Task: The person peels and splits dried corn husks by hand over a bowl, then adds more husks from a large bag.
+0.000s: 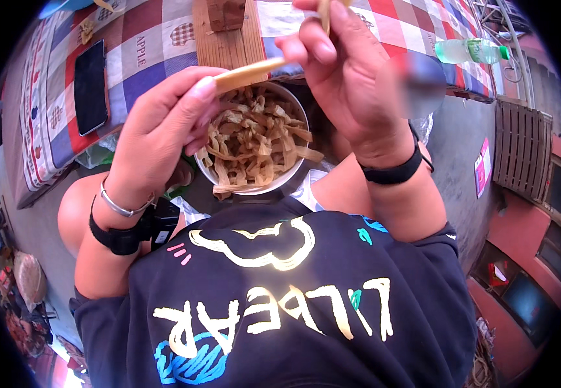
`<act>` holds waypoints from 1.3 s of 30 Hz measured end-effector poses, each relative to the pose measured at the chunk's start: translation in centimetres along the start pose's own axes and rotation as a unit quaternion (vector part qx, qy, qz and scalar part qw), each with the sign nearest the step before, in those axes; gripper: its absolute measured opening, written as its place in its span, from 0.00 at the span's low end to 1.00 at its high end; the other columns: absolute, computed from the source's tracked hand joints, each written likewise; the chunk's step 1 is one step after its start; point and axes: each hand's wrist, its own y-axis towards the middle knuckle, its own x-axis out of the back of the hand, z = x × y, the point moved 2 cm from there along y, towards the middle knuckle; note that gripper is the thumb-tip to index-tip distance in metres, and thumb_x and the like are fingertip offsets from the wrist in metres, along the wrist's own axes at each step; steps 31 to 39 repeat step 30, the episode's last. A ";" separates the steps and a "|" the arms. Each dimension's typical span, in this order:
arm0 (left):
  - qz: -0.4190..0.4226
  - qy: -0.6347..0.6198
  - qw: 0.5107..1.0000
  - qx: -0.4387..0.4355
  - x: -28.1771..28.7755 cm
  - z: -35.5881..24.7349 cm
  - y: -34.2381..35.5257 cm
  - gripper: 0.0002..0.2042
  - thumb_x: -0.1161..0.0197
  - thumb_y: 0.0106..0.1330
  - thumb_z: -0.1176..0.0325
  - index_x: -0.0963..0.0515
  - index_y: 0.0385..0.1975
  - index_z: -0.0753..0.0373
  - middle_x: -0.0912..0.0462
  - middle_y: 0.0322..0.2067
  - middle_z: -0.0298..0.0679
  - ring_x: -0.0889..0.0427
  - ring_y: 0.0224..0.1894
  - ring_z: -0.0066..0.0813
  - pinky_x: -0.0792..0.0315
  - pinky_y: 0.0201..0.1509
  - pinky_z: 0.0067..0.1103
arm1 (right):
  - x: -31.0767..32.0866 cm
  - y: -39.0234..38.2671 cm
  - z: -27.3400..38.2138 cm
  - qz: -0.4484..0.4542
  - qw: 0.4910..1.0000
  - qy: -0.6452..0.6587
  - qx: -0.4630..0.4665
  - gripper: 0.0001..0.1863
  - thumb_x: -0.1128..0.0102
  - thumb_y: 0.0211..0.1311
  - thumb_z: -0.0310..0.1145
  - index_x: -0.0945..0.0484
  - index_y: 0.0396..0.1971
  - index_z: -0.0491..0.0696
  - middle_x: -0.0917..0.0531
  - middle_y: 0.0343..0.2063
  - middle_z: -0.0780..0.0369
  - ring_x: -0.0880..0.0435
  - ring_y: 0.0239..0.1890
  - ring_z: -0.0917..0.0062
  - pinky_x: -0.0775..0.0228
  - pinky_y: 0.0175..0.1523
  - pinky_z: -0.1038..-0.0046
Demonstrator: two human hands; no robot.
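Observation:
My left hand [154, 123] pinches a flat, yellowish-tan strip [249, 74] between thumb and fingers; its far end points toward my right hand. My right hand [358, 84] is raised at the top of the view. A similar tan piece [324, 16] sits between its thumb and fingers, partly cut off by the frame edge. Whether the two pieces join cannot be made out. Below both hands, a round white bucket [305, 116] between my knees holds a heap of curled and knotted tan strips [258, 139], some hanging over its rim.
A table with a checked cloth [144, 26] lies ahead. On it are a black phone [91, 87], a wooden board [249, 45] bearing a brown block [226, 14], and a green-capped clear bottle [464, 50]. A slatted wooden piece [519, 149] stands at the right.

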 end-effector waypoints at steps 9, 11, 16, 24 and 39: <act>0.121 0.392 0.823 -0.393 -1.0 -1.8 0.0 0.12 0.34 0.53 0.77 0.26 0.37 0.64 0.24 0.31 0.39 0.26 0.37 0.39 0.31 0.43 0.28 | -4.0 -3.4 -1.5 0.311 0.826 -0.413 -0.224 0.15 0.48 0.69 0.39 0.26 0.40 0.41 0.22 0.26 0.57 0.24 0.28 0.72 0.31 0.37 0.72; 0.119 0.394 0.819 -0.401 -1.1 -1.8 0.2 0.13 0.34 0.54 0.76 0.26 0.38 0.65 0.23 0.31 0.38 0.26 0.38 0.39 0.30 0.43 0.28 | -3.9 -4.0 -2.2 0.297 0.843 -0.394 -0.215 0.15 0.50 0.70 0.39 0.24 0.39 0.42 0.21 0.25 0.59 0.23 0.29 0.74 0.31 0.37 0.72; 0.009 0.251 0.954 -0.161 -0.4 0.1 -0.3 0.10 0.38 0.60 0.77 0.26 0.41 0.65 0.23 0.28 0.38 0.23 0.31 0.29 0.28 0.37 0.21 | -3.9 -3.5 -1.8 0.137 0.905 -0.323 -0.240 0.22 0.55 0.71 0.46 0.23 0.32 0.42 0.23 0.21 0.63 0.25 0.25 0.80 0.31 0.33 0.75; -0.021 0.459 0.833 -0.307 -2.0 -0.8 -0.3 0.07 0.40 0.60 0.79 0.26 0.37 0.66 0.28 0.30 0.41 0.25 0.28 0.34 0.30 0.31 0.24 | -3.4 -3.2 -4.4 -0.032 0.937 -0.347 -0.026 0.18 0.54 0.72 0.40 0.31 0.47 0.38 0.19 0.30 0.58 0.19 0.34 0.76 0.29 0.41 0.75; -0.080 0.452 0.858 -0.230 -0.9 0.0 0.0 0.04 0.43 0.65 0.72 0.26 0.36 0.64 0.29 0.29 0.43 0.24 0.28 0.41 0.29 0.31 0.30 | -4.0 -3.6 -5.0 -0.005 0.976 -0.168 -0.141 0.27 0.44 0.66 0.38 0.39 0.59 0.40 0.22 0.47 0.55 0.22 0.47 0.70 0.31 0.52 0.75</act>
